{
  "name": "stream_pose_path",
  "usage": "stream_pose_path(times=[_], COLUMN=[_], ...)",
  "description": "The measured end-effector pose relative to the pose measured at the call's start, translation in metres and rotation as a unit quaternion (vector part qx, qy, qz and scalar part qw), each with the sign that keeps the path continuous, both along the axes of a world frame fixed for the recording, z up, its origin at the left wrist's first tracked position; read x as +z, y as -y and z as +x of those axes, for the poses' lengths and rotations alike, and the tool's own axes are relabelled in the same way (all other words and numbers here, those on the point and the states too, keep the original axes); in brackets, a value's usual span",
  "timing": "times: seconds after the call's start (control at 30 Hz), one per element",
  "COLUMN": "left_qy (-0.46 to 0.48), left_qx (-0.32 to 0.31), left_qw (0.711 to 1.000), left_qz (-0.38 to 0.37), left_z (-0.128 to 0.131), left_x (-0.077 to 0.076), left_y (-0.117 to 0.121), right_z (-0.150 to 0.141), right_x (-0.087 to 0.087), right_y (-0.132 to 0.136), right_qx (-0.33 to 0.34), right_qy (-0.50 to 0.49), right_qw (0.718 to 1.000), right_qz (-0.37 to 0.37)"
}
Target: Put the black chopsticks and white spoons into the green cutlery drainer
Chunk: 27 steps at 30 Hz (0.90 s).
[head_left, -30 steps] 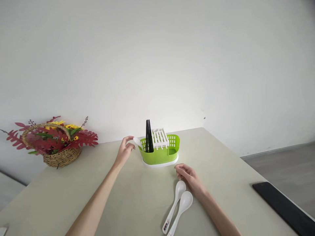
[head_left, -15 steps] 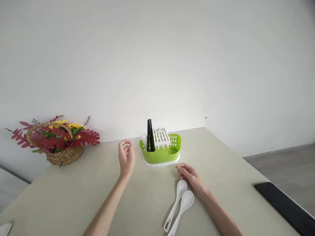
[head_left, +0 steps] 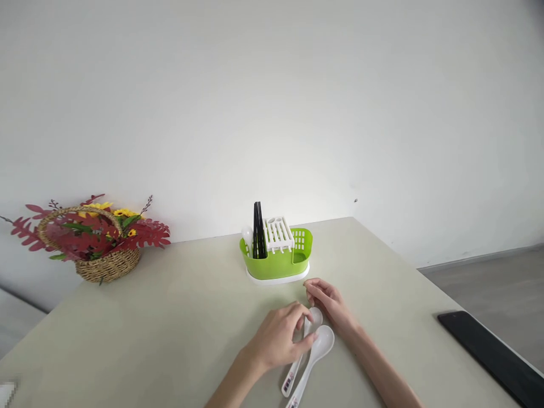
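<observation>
Two white spoons lie side by side on the table: the farther spoon and the nearer spoon, bowls away from me. Over them reaches my left hand, thumb and fingers apart, hiding part of the farther spoon; whether it touches either one I cannot tell. Just beyond the bowls, my right hand rests loosely curled, its fingers closed with nothing seen in them. Behind the hands stands a green cutlery holder on a white base. It has black chopsticks and a white spoon upright at its left end.
A white slotted rack sits across the holder's top. To the left is a wicker basket with red and yellow artificial flowers. A black phone-like slab lies along the table's right edge. The wall is behind the table.
My left hand has come from beside the holder's left end, toward me and rightward, over the spoons, and its fingers have spread. My right hand has stayed almost in place.
</observation>
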<state>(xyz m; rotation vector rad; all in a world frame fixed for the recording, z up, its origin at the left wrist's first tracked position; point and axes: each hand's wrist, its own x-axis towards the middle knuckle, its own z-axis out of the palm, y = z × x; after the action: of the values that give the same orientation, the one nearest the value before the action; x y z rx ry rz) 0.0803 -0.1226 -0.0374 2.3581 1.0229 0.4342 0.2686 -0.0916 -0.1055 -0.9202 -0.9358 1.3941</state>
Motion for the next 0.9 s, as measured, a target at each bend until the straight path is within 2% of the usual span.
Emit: stream_pose_path(times=[0.13,0.37,0.7,0.9], left_qy=[-0.074,-0.094,-0.134,-0.155], left_qx=[0.017,0.037,-0.014,-0.017], left_qw=[0.997,0.995,0.991,0.987], left_qz=[-0.007,0.01,0.024,0.036], left_z=[0.014,0.027,0.037,0.042], left_x=[-0.007,-0.008,-0.02,-0.016], left_y=[0.01,0.018,0.021,0.026], right_z=[0.0,-0.001,0.001,0.001], right_x=[0.001,0.0,0.003,0.002], right_y=[0.0,-0.001,0.0,-0.001], right_qx=[-0.007,-0.004,-0.007,-0.002], right_qy=[0.0,-0.012,0.019,0.019], right_qw=[1.0,1.0,1.0,1.0], right_qz=[-0.001,-0.002,0.001,-0.003])
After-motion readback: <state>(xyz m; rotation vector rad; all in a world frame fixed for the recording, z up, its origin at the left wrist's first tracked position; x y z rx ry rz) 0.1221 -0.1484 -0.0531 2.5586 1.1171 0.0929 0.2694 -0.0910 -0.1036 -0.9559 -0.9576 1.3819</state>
